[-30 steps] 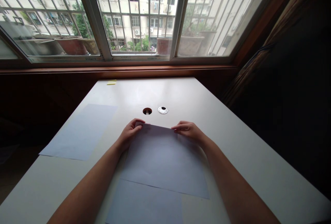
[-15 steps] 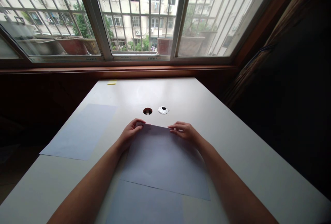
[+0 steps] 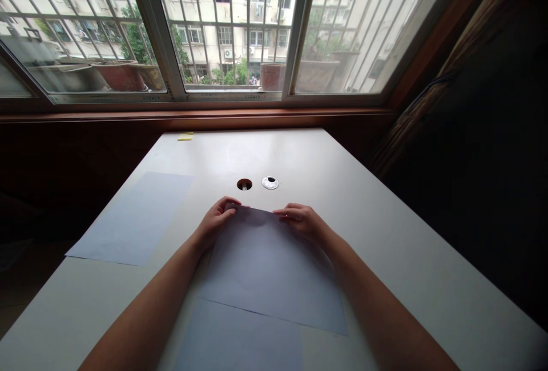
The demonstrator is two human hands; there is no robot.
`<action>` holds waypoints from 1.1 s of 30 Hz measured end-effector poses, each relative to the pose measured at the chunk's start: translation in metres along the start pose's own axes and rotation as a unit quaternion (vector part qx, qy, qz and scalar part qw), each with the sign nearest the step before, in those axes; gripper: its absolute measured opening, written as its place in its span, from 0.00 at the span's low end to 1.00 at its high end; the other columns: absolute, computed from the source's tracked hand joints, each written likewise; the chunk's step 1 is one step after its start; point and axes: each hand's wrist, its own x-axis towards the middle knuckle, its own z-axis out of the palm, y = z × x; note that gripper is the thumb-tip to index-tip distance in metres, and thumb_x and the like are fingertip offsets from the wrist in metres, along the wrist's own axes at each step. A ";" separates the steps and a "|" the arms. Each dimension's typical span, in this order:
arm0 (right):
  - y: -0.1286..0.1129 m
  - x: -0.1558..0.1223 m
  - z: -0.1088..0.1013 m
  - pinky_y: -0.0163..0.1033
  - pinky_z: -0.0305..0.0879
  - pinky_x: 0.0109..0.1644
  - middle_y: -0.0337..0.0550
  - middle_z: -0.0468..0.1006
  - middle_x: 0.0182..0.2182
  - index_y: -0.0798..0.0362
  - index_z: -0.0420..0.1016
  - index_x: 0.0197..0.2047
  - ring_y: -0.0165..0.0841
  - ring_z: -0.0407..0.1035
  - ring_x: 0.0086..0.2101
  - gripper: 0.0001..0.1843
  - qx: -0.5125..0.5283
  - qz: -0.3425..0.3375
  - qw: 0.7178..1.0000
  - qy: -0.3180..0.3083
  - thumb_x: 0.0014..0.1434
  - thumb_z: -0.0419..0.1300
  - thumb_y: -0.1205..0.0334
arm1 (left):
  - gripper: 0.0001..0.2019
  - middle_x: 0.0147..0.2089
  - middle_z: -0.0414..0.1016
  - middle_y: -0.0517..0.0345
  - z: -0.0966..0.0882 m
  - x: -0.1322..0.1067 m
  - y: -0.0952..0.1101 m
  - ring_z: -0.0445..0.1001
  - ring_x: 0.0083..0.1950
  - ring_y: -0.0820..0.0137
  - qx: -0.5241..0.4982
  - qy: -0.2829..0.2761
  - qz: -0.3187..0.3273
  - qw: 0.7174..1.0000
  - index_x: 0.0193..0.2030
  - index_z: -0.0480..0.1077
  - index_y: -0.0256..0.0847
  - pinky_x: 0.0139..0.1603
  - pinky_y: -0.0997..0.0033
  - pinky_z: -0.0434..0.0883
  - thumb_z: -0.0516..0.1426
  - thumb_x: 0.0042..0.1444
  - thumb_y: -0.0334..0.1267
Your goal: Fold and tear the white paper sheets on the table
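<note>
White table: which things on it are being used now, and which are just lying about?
Being used:
held sheet
left hand, gripping its corner
right hand, at its far edge

Probably just lying about:
left-side sheet
yellow slip
silvery disc
near sheet, partly hidden

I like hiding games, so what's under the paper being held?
Another sheet pokes out from under the near edge of the held paper, on the white table. The rest is covered, so I can't tell how far it reaches or whether anything else hides there.
</note>
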 end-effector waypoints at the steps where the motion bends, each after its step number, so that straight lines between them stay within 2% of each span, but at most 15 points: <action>1: 0.000 0.000 0.000 0.36 0.68 0.40 0.44 0.80 0.36 0.45 0.81 0.50 0.33 0.74 0.34 0.14 0.005 0.002 1.000 0.002 0.64 0.59 0.60 | 0.15 0.48 0.80 0.49 0.000 0.000 0.000 0.77 0.50 0.55 -0.002 -0.001 0.000 1.000 0.45 0.71 0.41 0.52 0.57 0.72 0.64 0.54 0.45; 4: 0.001 0.000 0.001 0.36 0.68 0.39 0.44 0.80 0.36 0.45 0.82 0.50 0.33 0.74 0.34 0.14 0.019 0.009 1.000 0.010 0.63 0.59 0.60 | 0.17 0.48 0.79 0.50 -0.001 0.001 0.000 0.77 0.49 0.56 -0.005 -0.004 -0.002 1.000 0.47 0.70 0.41 0.51 0.59 0.72 0.64 0.55 0.45; 8: 0.004 -0.001 -0.001 0.36 0.68 0.40 0.44 0.79 0.35 0.46 0.82 0.50 0.33 0.74 0.34 0.14 0.034 0.027 0.999 0.020 0.63 0.59 0.61 | 0.23 0.43 0.78 0.54 0.000 0.001 0.002 0.77 0.43 0.63 0.014 0.010 0.013 1.000 0.56 0.68 0.42 0.42 0.69 0.72 0.64 0.55 0.46; 10: 0.006 -0.002 -0.002 0.37 0.69 0.41 0.44 0.79 0.35 0.46 0.82 0.49 0.33 0.74 0.34 0.15 0.040 0.038 0.998 0.033 0.62 0.59 0.62 | 0.27 0.44 0.78 0.53 0.000 0.002 0.002 0.77 0.43 0.64 0.015 0.017 0.018 1.000 0.59 0.67 0.42 0.41 0.71 0.72 0.65 0.54 0.46; 15: 0.011 -0.004 -0.006 0.38 0.70 0.41 0.44 0.79 0.35 0.46 0.82 0.49 0.34 0.74 0.35 0.15 0.063 0.061 0.995 0.052 0.61 0.59 0.61 | 0.34 0.54 0.75 0.45 -0.002 0.006 -0.003 0.76 0.52 0.55 -0.014 0.006 0.001 1.000 0.64 0.63 0.40 0.48 0.63 0.72 0.66 0.52 0.48; 20: 0.011 -0.004 -0.007 0.39 0.70 0.42 0.44 0.79 0.36 0.46 0.81 0.49 0.34 0.75 0.36 0.14 0.075 0.066 0.994 0.045 0.61 0.60 0.60 | 0.34 0.63 0.69 0.45 0.000 0.005 -0.002 0.69 0.62 0.51 0.014 -0.030 0.011 0.999 0.66 0.62 0.42 0.56 0.60 0.71 0.65 0.55 0.47; 27: 0.007 -0.002 -0.009 0.40 0.71 0.43 0.44 0.79 0.37 0.46 0.81 0.49 0.34 0.75 0.37 0.14 0.077 0.040 0.995 0.042 0.61 0.60 0.58 | 0.39 0.65 0.67 0.47 0.001 0.003 0.003 0.71 0.59 0.53 0.039 -0.037 -0.008 0.999 0.71 0.55 0.44 0.56 0.61 0.71 0.65 0.55 0.45; 33: 0.006 -0.001 -0.009 0.40 0.72 0.43 0.44 0.80 0.37 0.45 0.81 0.49 0.35 0.76 0.37 0.14 0.075 0.038 0.995 0.045 0.62 0.61 0.57 | 0.39 0.65 0.66 0.48 0.000 0.002 0.004 0.71 0.61 0.54 0.040 -0.042 0.003 0.998 0.71 0.54 0.46 0.58 0.61 0.71 0.65 0.55 0.45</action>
